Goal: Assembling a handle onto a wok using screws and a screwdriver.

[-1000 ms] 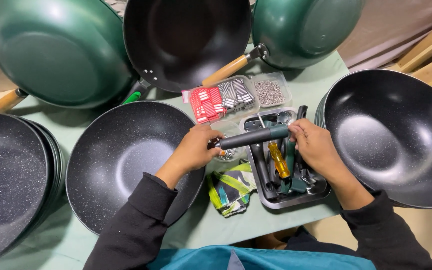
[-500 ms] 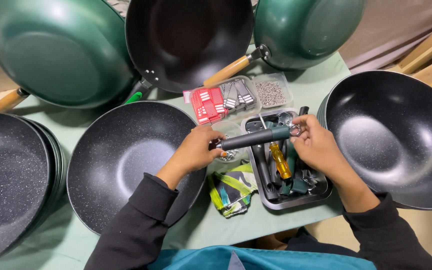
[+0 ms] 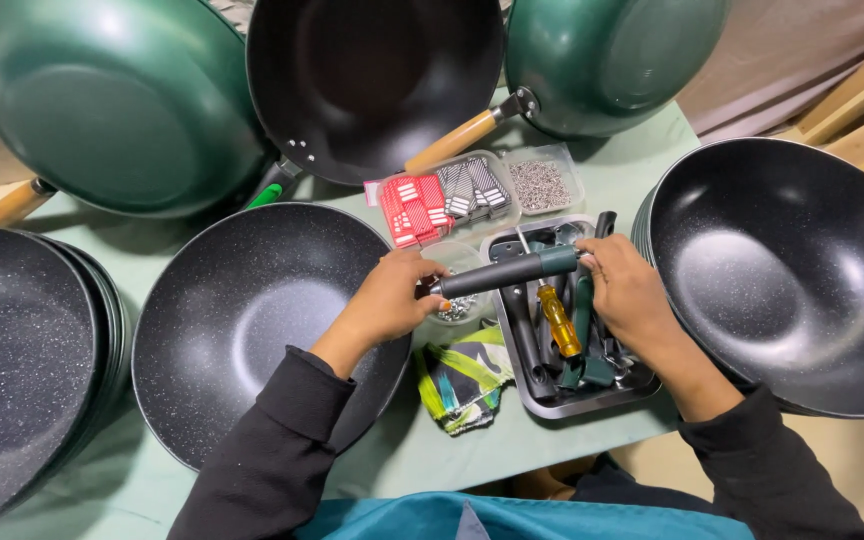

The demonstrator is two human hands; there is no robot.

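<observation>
My left hand (image 3: 390,300) grips the near end of a dark grey pan handle with a green tip (image 3: 507,272), at the rim of a black speckled wok (image 3: 242,320) in front of me. My right hand (image 3: 630,292) holds the handle's green end above a metal tray (image 3: 552,405). Between my hands the handle lies roughly level. In the tray lie a yellow-handled screwdriver (image 3: 559,320) and more dark handles (image 3: 524,330).
A clear box of red and grey parts (image 3: 440,200) and a box of small screws (image 3: 540,185) sit behind the tray. A small clear cup of screws (image 3: 460,305), a striped cloth (image 3: 462,380), stacked black woks (image 3: 792,270) right and left (image 3: 12,350), green woks (image 3: 102,100) behind.
Both hands and the handle have shifted slightly; the handle has tilted a little, its left end closer to the wok's rim.
</observation>
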